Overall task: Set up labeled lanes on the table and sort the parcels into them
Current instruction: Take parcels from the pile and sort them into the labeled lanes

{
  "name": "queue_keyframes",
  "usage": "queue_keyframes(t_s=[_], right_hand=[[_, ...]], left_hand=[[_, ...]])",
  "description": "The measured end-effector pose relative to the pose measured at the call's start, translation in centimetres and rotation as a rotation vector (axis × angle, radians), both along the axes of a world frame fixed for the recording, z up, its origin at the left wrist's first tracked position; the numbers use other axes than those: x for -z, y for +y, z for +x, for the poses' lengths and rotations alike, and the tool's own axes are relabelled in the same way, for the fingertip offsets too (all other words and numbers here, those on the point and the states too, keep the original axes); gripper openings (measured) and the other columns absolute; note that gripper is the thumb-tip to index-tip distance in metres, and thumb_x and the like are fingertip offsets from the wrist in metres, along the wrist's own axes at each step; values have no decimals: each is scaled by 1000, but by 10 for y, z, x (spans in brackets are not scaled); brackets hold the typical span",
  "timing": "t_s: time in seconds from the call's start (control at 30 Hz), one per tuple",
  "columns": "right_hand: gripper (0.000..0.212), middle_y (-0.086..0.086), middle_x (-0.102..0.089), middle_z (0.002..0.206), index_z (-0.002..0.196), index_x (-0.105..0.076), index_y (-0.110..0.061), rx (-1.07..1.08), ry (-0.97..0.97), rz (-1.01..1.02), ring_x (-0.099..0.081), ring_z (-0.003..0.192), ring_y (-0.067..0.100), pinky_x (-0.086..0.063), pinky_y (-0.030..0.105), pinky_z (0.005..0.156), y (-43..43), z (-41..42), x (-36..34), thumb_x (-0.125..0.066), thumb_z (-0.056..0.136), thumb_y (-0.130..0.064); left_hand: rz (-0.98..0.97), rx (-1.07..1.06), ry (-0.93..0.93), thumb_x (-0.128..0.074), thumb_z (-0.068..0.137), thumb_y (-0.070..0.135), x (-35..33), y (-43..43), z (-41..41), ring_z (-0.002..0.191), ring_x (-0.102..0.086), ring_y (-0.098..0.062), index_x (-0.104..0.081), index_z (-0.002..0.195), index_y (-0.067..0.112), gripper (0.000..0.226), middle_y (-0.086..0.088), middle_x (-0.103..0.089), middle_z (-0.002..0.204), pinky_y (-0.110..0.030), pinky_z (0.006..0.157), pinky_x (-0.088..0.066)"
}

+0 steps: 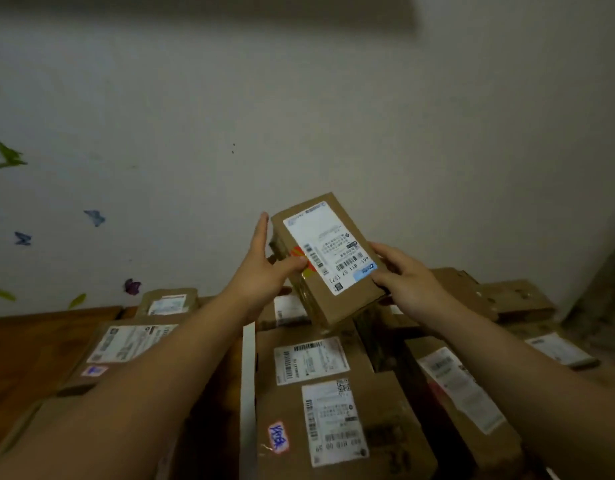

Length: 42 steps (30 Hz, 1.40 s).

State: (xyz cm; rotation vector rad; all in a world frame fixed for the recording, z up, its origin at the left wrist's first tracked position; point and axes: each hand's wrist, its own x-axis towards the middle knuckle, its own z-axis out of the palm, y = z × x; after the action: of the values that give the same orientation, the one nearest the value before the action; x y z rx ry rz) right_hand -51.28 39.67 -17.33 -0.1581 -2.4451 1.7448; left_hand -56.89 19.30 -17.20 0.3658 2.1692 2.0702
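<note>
A small brown cardboard parcel (325,258) with a white shipping label is held up in the air, tilted, label facing me. My left hand (264,268) grips its left edge, thumb across the label's lower corner. My right hand (408,275) grips its right lower corner. Below lie several other brown parcels on the table: a large one (330,403) in the middle with two white labels and a small handwritten sticker (277,437), one at the left (126,344), one at the right (461,393). A white strip (247,393) runs between the left and middle parcels.
The wooden table (32,344) shows bare at the far left. More boxes (517,299) pile up at the back right against a white wall (299,116). Butterfly stickers (94,217) dot the wall at the left. A dark corner lies at the far right.
</note>
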Motion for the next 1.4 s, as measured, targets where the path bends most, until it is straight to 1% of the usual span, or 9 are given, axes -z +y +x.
queue_keyframes(t_s=[0.1, 0.2, 0.47, 0.6, 0.73, 0.8, 0.9, 1.17, 1.4], right_hand=[[44, -6, -62, 117, 136, -46, -28, -33, -22, 26, -63, 85, 0, -50, 12, 57, 7, -3, 2, -48, 96, -9], [42, -4, -60, 124, 134, -48, -26, -1, 26, 73, -61, 101, 7, -56, 24, 76, 3, -12, 10, -52, 95, -12], [26, 6, -56, 119, 115, -53, -18, 296, 49, 41, -57, 85, 7, -45, 15, 58, -18, -55, 35, -59, 92, -29], [52, 7, -51, 137, 140, -44, -17, 201, -90, 141, -56, 111, 19, -51, 32, 88, -22, -57, 58, -60, 92, -27], [55, 1, -54, 131, 144, -39, -22, 77, -168, 158, -55, 74, 0, -42, 9, 50, -22, -53, 76, -60, 93, -23], [53, -1, -59, 126, 141, -42, -24, 23, -186, 117, -62, 79, 2, -47, 10, 51, -18, -52, 86, -61, 92, -24], [51, 1, -56, 130, 142, -40, -27, -21, -223, 98, -64, 97, 11, -54, 19, 67, -13, -51, 93, -57, 94, -28], [48, -3, -51, 132, 143, -37, -27, -151, -229, 204, -56, 90, 1, -44, 10, 59, 5, -49, 95, -50, 98, -30], [51, 2, -38, 147, 144, -38, -20, -194, -128, 408, -42, 128, 19, -36, 24, 93, 6, -51, 74, -49, 97, -35]], left_hand=[[56, -62, -26, -63, 87, 10, 2, 1, 0, 109, -54, -16, -18, 145, 38, 78, 9, -32, 148, -39, 73, -58], [67, -213, -16, -59, 89, 6, 3, -2, -5, 94, -65, -20, -35, 125, 24, 47, 0, -50, 125, -33, 66, -59], [-231, -251, -101, -58, 92, 22, 31, -28, -11, 93, -61, -13, -32, 140, 27, 55, -2, -53, 132, -19, 55, -52], [-355, -209, -186, -58, 91, 33, 60, -37, -3, 101, -59, -14, -34, 137, 24, 53, -2, -53, 134, -19, 60, -49], [-387, -222, -288, -60, 91, 27, 81, -34, 11, 95, -57, -12, -35, 134, 17, 51, -4, -54, 132, -14, 54, -44], [-383, -232, -315, -60, 90, 25, 90, -33, 18, 93, -58, -11, -35, 132, 16, 50, -5, -55, 130, -14, 52, -45], [-367, -251, -292, -60, 90, 23, 94, -30, 21, 95, -56, -9, -32, 137, 22, 55, -2, -53, 133, -13, 55, -47], [-453, -153, -240, -54, 94, 28, 97, -20, 26, 117, -53, -16, -27, 144, 35, 57, 2, -47, 140, -19, 76, -52], [-642, -181, -196, -53, 92, 41, 75, -30, 25, 135, -36, -22, -22, 148, 32, 65, 1, -29, 152, -33, 102, -35]])
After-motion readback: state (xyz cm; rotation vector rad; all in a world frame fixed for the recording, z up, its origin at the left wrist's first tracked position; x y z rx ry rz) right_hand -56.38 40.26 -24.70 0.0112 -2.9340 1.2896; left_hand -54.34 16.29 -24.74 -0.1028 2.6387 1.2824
